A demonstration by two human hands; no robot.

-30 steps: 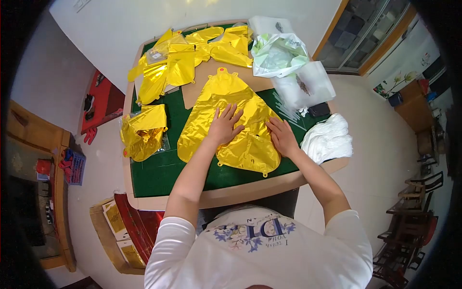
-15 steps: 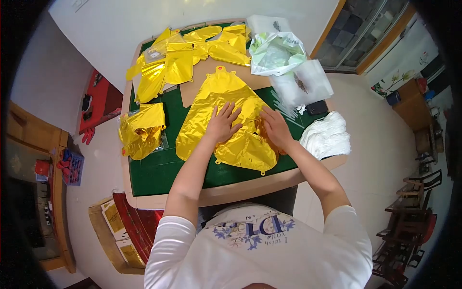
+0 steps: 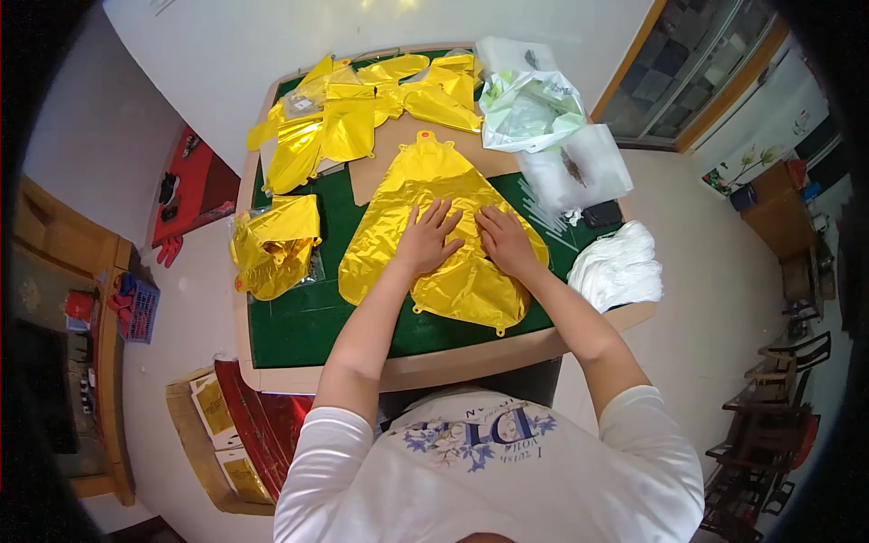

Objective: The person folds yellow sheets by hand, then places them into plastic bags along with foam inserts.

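Note:
A large gold foil piece (image 3: 389,240), wrinkled and roughly triangular, lies on the green tabletop (image 3: 299,335) with its tabbed tip pointing away from me. My left hand (image 3: 429,239) rests flat on its middle, fingers spread. Just to the right, my right hand (image 3: 505,239) also lies on the foil, palm down, its fingers extended and holding nothing. The two hands are a short gap apart. To the left sits a folded gold foil bundle (image 3: 276,249), partly over clear plastic.
More gold foil (image 3: 348,127) is heaped along the far edge. At the back right are a white-green plastic bag (image 3: 532,110) and clear packaging (image 3: 588,167). Thin clear strips (image 3: 546,217), a black object (image 3: 602,214) and a white bundle (image 3: 617,269) lie on the right.
My right hand has shifted left across the foil, closer to my left hand. The foil's raised right part now lies flatter. The whole view has shifted slightly.

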